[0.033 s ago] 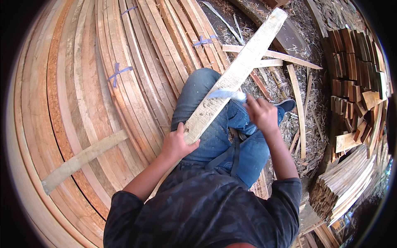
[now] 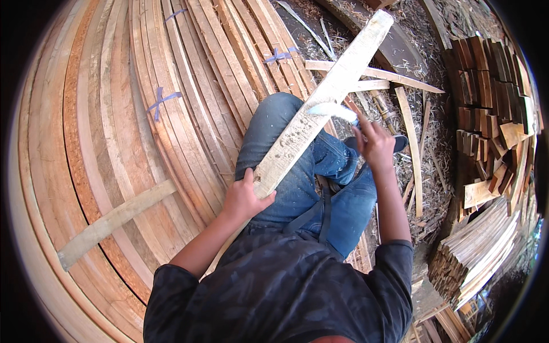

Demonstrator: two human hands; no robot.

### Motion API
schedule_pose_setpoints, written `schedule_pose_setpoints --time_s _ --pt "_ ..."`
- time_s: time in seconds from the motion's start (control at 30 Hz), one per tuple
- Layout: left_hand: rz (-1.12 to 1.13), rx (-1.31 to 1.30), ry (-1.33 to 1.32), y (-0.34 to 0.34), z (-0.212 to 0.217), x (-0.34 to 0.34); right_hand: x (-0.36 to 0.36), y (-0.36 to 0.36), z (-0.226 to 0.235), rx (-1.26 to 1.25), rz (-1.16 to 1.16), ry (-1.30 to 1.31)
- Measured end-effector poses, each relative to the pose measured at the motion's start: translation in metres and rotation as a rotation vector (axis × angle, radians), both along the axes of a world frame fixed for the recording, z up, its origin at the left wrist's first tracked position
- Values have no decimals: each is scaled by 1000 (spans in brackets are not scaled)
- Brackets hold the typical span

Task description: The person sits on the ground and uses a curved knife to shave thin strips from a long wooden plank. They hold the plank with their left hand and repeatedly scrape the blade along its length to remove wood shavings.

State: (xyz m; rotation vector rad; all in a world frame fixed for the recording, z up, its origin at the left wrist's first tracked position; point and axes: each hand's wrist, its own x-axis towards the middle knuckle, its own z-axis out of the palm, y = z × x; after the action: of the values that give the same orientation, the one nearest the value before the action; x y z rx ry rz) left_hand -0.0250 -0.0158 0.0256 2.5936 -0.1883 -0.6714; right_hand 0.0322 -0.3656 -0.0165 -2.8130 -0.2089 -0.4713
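A long pale wooden board (image 2: pixel 297 134) lies slantwise across my raised knee, its far end up and to the right. Dark pits and specks mark its lower half. My left hand (image 2: pixel 244 197) is closed around the near end, thumb on one side and fingers on the other. My right hand (image 2: pixel 376 146) is closed on a white brush-like tool (image 2: pixel 334 111) with a blue part near the fingers. Motion blurs the tool, so its exact kind is unclear. Its white end lies over the board's face, about midway along.
Long planks (image 2: pixel 108 131) spread on the left, some bundled with purple ties (image 2: pixel 163 101). A loose batten (image 2: pixel 117 223) crosses them. Thin wood strips (image 2: pixel 409 148) lie among shavings at right. Stacked short boards (image 2: pixel 486 97) and a bundle of slats (image 2: pixel 472 248) stand farther right.
My right hand and the white tool have moved up and to the right, farther along the board. More of the pitted surface now shows. My left hand keeps its hold.
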Motion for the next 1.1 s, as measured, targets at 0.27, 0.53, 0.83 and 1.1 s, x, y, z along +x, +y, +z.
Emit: schedule_pose_setpoints --time_s 0.27,0.53,0.83,1.1 --pt "4 7 -19 -1 -3 -1 -21 24 23 331 -163 109" --pt "-74 61 80 8 13 -6 -75 108 -6 776 -294 337" --pt "168 -506 327 25 4 -2 -101 113 -16 715 -278 496" --pt "76 -372 85 19 10 -19 -54 117 26 449 -79 344"
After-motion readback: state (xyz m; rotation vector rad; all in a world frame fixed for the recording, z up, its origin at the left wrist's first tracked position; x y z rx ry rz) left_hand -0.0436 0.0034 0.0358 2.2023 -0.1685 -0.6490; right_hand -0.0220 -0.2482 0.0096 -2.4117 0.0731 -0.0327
